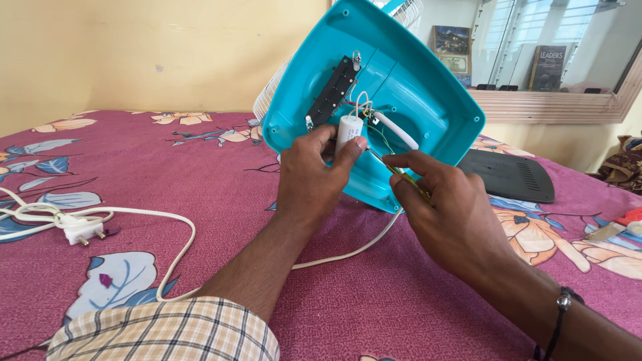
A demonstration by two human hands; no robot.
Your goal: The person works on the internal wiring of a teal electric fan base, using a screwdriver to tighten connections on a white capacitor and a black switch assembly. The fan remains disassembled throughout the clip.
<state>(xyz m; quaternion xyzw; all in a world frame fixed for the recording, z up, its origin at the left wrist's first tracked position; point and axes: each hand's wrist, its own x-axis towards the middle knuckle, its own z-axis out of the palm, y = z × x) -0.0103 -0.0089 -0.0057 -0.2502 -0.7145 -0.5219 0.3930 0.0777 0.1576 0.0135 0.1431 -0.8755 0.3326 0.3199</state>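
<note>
A turquoise fan base (414,93) stands tilted on the bed, its open underside facing me, with a black switch strip (332,91) and loose wires inside. My left hand (311,177) pinches a small white cylindrical capacitor (348,128) at the base's lower edge. My right hand (445,214) grips a thin screwdriver with a yellow-green handle (400,172), its tip pointing at the capacitor. The white fan grille (271,93) shows behind the base.
A maroon floral bedsheet (200,167) covers the bed. A white power cord and plug (79,229) lie at the left, the cord running under my arm. A dark grey cover plate (511,175) lies at the right. Small tools (625,224) sit at the far right edge.
</note>
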